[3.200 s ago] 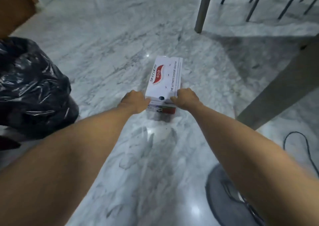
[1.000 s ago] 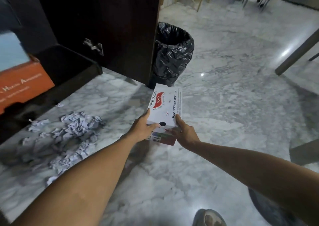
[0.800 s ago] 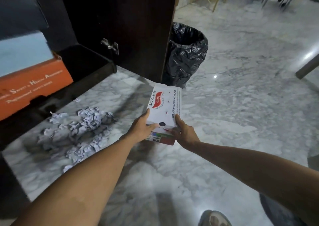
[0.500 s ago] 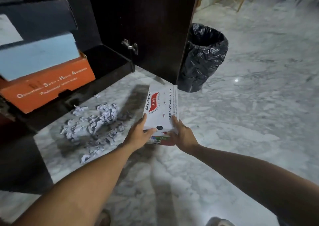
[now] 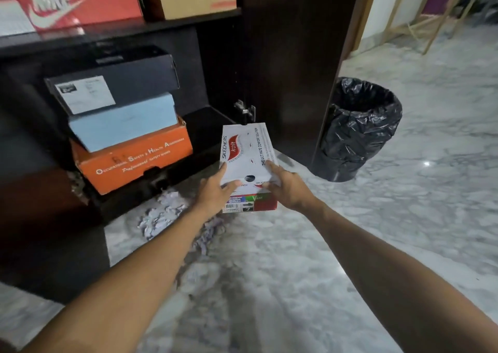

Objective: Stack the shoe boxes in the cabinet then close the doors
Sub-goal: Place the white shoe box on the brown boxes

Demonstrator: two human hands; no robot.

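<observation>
Both hands, left hand (image 5: pixel 213 191) and right hand (image 5: pixel 288 189), grip the white shoe box (image 5: pixel 246 155), its long axis pointing away.

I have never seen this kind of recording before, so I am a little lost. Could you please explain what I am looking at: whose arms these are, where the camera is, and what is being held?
There is no machine here. The camera sits on a person's head and looks forward and down, so the two bare arms are that person's own. The left hand and the right hand together hold a white shoe box by its near end, above a marble floor. Ahead is a dark cabinet with its door open. On the lower shelf three boxes are stacked: an orange box at the bottom, a light blue box on it, a black box on top. More boxes stand on the shelf above. Crumpled paper lies on the floor, and a bin with a black bag stands beside the door.
</observation>
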